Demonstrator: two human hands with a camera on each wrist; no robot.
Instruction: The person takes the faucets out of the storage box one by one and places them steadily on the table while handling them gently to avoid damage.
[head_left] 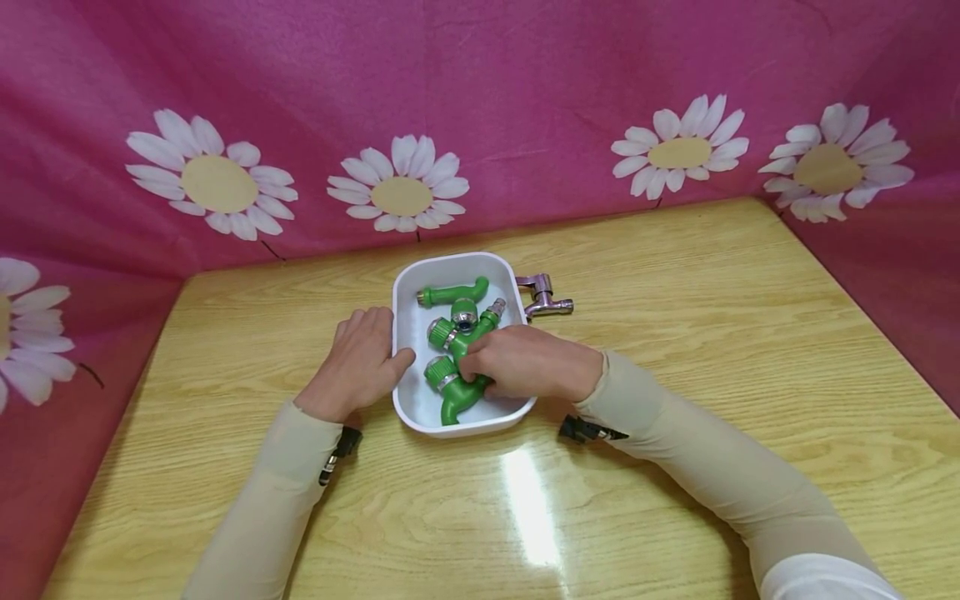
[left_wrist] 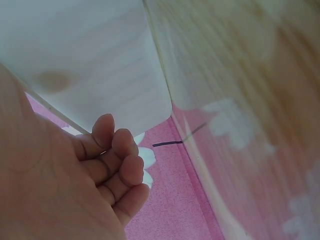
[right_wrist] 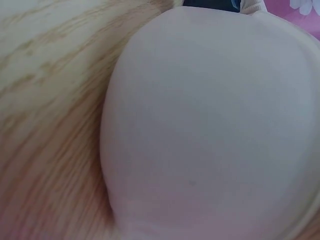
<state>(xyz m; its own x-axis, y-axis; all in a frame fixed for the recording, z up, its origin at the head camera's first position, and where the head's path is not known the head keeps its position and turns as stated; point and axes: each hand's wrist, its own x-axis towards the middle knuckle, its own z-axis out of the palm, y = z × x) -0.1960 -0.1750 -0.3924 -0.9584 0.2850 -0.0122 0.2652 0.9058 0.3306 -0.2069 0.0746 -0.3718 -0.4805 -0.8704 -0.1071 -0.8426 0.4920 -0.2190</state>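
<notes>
A white plastic tub stands on the table with several green plastic taps in it. My left hand holds its left side, thumb over the rim and fingers along the outer wall; in the left wrist view that hand has bent fingers near the wall. My right hand reaches over the right rim and grips a green tap near the tub's front; its fingertips are partly hidden. Behind it lie another tap with a ribbed knob and a long-bodied one.
A shiny metal tap lies on the wooden table just right of the tub. A pink cloth with white daisies rises behind the table and at its sides. Pale sleeve fabric fills most of the right wrist view.
</notes>
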